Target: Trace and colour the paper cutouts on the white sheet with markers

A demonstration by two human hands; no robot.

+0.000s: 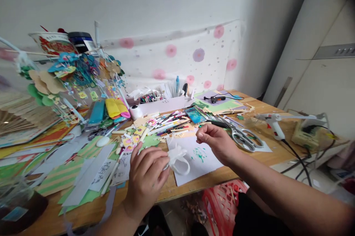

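— Currently, what do your fingers have, and where is it?

— Your left hand (149,171) grasps a white looped piece (179,158) between thumb and fingers, above the left part of a white paper sheet (203,169). Your right hand (215,140) is curled, thumb meeting forefinger, over the sheet's far side; whether anything sits in that pinch, I cannot tell.

— And the containers around you?

— Beyond the sheet, a long white box (169,105) stands packed with markers (151,96). To your upper left, a printed bowl (52,41) sits beside a dark-lidded jar (82,42); at your lower left, a clear vessel (23,206) contains dark liquid.

— Any writing near you?

— A paper slip (101,177) bears black handwritten characters, too blurred to read, as is the bowl's pale lettering.

— Materials, shapes?

— Green specks dot your sheet. Metal scissors (235,133) with rounded handle loops lie near your right wrist; farther right, a white glue gun (274,123) rests on the wood-grained table (255,101).
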